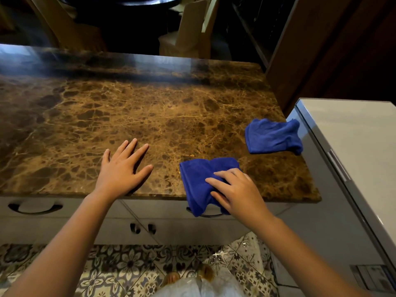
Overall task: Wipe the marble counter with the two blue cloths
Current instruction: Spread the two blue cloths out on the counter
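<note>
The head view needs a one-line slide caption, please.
Right hand on near blue cloth, left hand flat on marble counter; second cloth untouched.

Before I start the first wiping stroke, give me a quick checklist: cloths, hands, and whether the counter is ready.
1. Right hand on the near blue cloth: ok, fingers rest on it.
2. Near blue cloth fully on the marble counter: not ok, part hangs over the front edge above the drawer.
3. Left hand has a cloth: not ok, it lies flat and empty on the marble.
4. Far blue cloth within view and free: ok, it lies untouched at the right edge beside the white appliance.
5. Wiping path clear: ok, nothing else on the marble.
6. Cloths damp: cannot tell.
</note>
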Available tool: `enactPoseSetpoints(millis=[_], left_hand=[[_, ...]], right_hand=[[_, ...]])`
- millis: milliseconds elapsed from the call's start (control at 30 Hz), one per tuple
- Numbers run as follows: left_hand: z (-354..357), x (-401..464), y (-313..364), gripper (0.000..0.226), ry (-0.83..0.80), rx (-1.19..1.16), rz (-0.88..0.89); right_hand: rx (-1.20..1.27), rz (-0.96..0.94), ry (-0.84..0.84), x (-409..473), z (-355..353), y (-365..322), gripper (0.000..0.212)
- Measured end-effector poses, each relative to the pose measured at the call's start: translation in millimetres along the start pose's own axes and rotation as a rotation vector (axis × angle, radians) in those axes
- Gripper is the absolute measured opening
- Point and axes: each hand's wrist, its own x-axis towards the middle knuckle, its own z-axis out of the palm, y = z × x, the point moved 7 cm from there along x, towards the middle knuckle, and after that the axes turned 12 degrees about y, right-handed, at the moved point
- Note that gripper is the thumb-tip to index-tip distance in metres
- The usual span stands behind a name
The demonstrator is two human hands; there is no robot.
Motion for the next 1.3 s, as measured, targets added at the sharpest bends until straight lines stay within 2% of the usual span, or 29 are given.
enactPoseSetpoints(millis=[133,267,500,667,800,900,1067,1300], left_hand=[[0,0,1,0.077,-0.017,0.004,-0.001],[-1,0,0,0.077,-0.008,-0.008,-0.006],[0,0,-1,0.075,-0.007,0.004,0.001],[-1,1,0,0.076,-0.005,0.0,0.004],[-2,0,1,0.076,-0.005,0.001,-0.005],[-2,1,1,0.076,-0.012,-0.001,-0.006],[-2,0,1,0.076,-0.015,-0.006,-0.012],[-2,0,1,0.077,-0.039,-0.002,-0.011]], right_hand=[[0.124,-0.002,0.07,-14,-10,6,0.027],[0.238,0.103,0.14,-24,-26,28,0.029],[0.084,0.17,0.211,-44,-84,92,0.036],[-0.043,0.206,0.169,-54,-100,143,0.028],[-0.009,0.244,0.142,-53,-86,161,0.028],[0.022,0.248,0.081,-57,-66,166,0.035],[-0.039,0.171,-0.081,-75,-40,171,0.057],[-0.078,0.042,-0.242,-82,-44,181,0.06]])
